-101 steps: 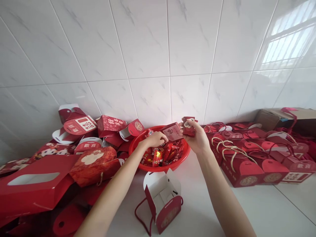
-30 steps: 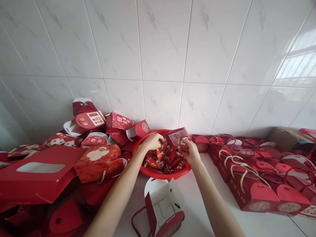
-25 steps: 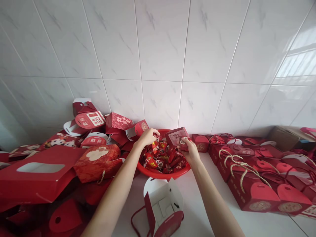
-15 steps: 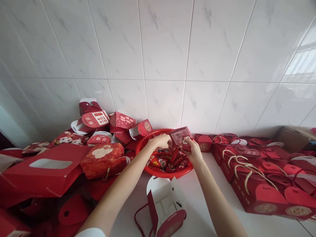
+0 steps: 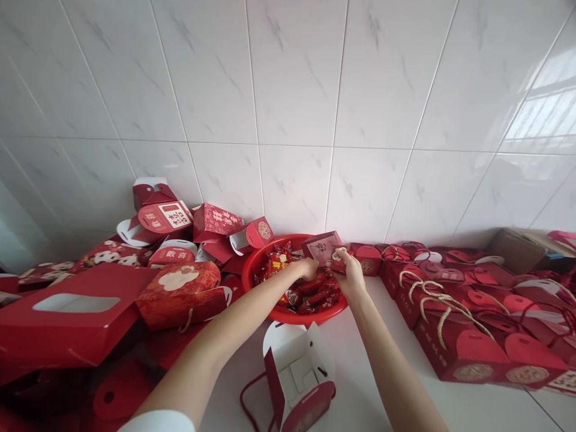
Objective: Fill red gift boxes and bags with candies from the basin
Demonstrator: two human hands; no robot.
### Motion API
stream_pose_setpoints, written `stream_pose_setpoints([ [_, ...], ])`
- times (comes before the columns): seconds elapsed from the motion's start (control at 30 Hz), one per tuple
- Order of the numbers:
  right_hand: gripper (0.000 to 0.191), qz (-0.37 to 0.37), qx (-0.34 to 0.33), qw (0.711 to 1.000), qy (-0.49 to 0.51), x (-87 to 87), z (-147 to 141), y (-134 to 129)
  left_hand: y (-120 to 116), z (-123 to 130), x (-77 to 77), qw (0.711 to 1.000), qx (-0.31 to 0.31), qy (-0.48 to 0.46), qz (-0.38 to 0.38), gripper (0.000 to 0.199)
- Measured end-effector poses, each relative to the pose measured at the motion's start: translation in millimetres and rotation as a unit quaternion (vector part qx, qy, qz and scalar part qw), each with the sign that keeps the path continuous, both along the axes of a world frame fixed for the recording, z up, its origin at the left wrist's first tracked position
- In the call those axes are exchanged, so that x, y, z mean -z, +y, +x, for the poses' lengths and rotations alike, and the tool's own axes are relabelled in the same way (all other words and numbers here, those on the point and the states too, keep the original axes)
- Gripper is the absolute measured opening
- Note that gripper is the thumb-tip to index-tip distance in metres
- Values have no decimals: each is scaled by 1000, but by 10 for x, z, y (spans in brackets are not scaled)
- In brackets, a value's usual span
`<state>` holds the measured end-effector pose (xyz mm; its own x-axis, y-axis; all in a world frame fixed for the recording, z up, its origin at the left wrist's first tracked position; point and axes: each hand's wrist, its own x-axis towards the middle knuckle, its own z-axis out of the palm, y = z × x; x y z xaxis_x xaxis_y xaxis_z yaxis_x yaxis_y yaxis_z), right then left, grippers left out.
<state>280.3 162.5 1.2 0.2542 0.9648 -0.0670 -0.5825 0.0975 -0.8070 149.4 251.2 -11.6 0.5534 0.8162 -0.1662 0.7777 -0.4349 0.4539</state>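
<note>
A red plastic basin [image 5: 335, 313] holds many wrapped sweets [image 5: 310, 297], mostly in shiny red wrappers. My left hand [image 5: 309, 269] is down among them, fingers curled; what they pinch, if anything, is hidden. At the basin's right side, my right hand [image 5: 353, 273] is closed on a small red packet [image 5: 339, 257] with pale lettering, thumb on top. A dark red flat-sided box or pack [image 5: 321, 247] leans behind that packet at the back rim; I cannot tell if my right fingers also grip it. In front stands an open gift box [image 5: 299, 381], white inside, with a dark red cord.
Unfilled-looking red gift boxes [image 5: 180, 294] are heaped loosely on the left. On the right, closed red gift boxes [image 5: 472, 336] with rope handles stand in rows. A brown carton [image 5: 517, 252] sits behind them. The tiled wall [image 5: 292, 108] rises directly behind the basin.
My left hand has moved right and lower into the sweets, closer to my right hand. My right hand keeps its hold on the packet. The view has shifted slightly.
</note>
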Motion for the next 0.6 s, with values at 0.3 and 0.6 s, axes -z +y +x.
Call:
stream_pose_setpoints([
  [0.3,15,5,-5,1000,8,-38,-6,-46,-46,-313,-377,998,-3,-15,-61,13],
  [0.6,17,-8,43,999,27,-43,16,-16,-20,-308,-479,999,-19,20,-27,26],
])
